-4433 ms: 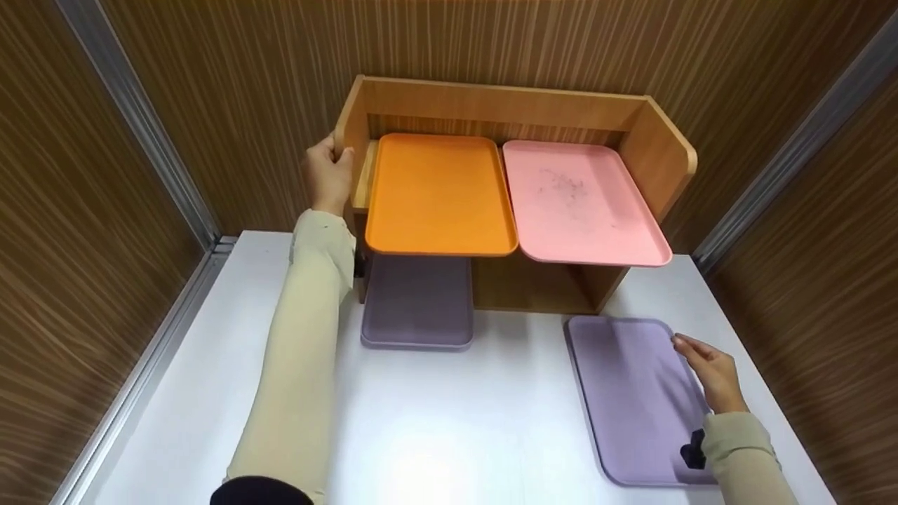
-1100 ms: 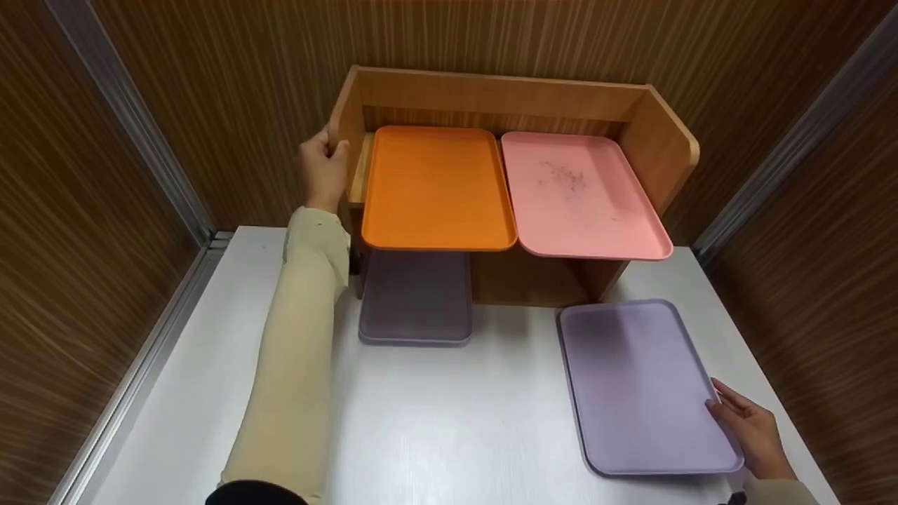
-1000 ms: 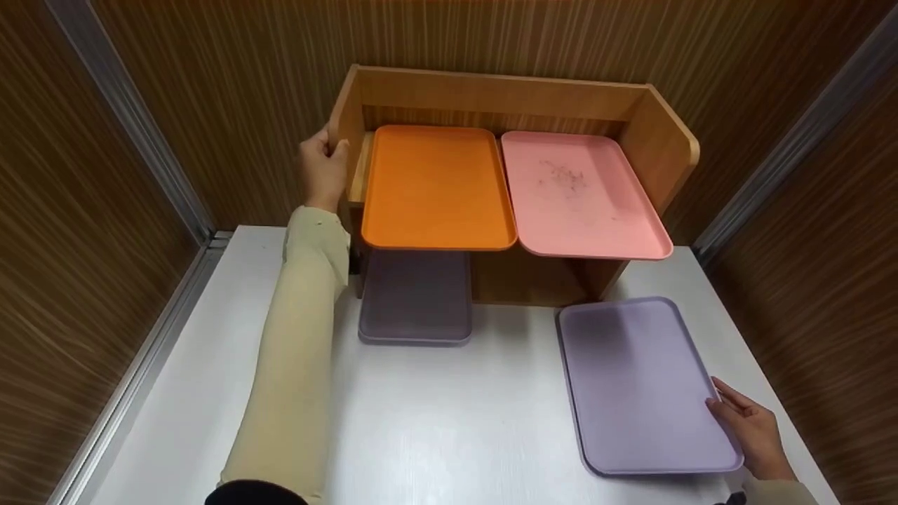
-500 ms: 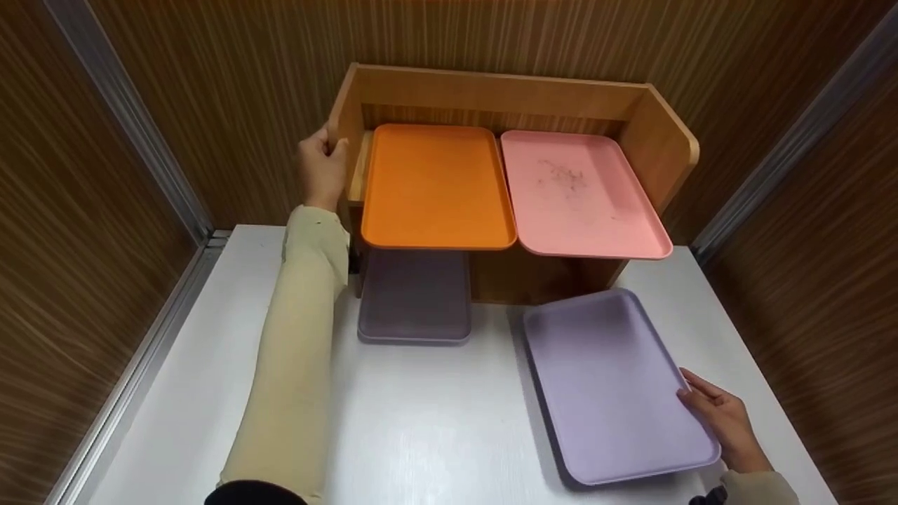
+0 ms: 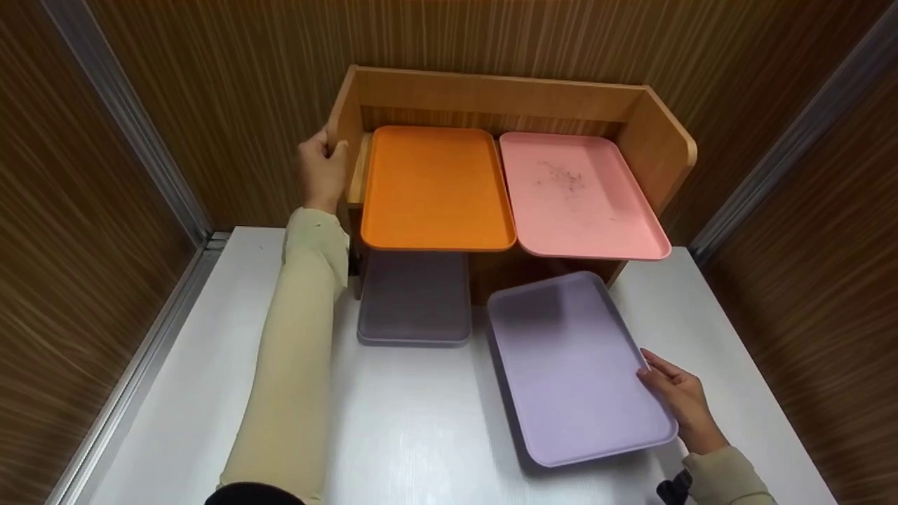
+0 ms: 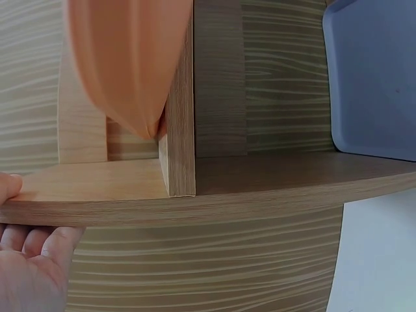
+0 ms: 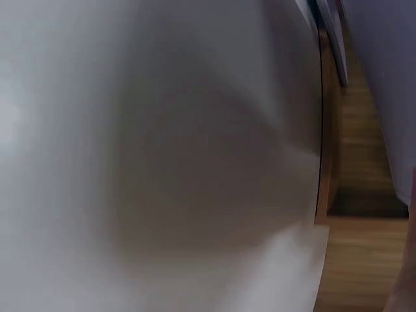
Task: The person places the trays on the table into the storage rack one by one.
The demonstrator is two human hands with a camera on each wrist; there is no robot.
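Note:
My right hand (image 5: 679, 396) pinches the right edge of a light purple tray (image 5: 575, 372), thumb on top and fingers beneath. The tray is tilted, raised over the white table, its far end in front of the lower opening of a small wooden shelf (image 5: 501, 91). My left hand (image 5: 324, 168) grips the left side panel of that shelf; in the left wrist view its thumb and fingers wrap the board's edge. An orange tray (image 5: 438, 189) and a pink tray (image 5: 582, 196) with dark marks lie side by side on the upper board. Another purple tray (image 5: 415, 301) sits in the lower left, jutting forward.
The white table (image 5: 407, 414) spreads in front of the shelf. Wood-grain walls (image 5: 505, 35) enclose it at the back and both sides, with metal rails (image 5: 133, 119) along the corners.
My right hand has moved from beside the purple tray to gripping its right edge, then lifted it and carried it left toward the shelf. My left hand keeps its grip on the panel.

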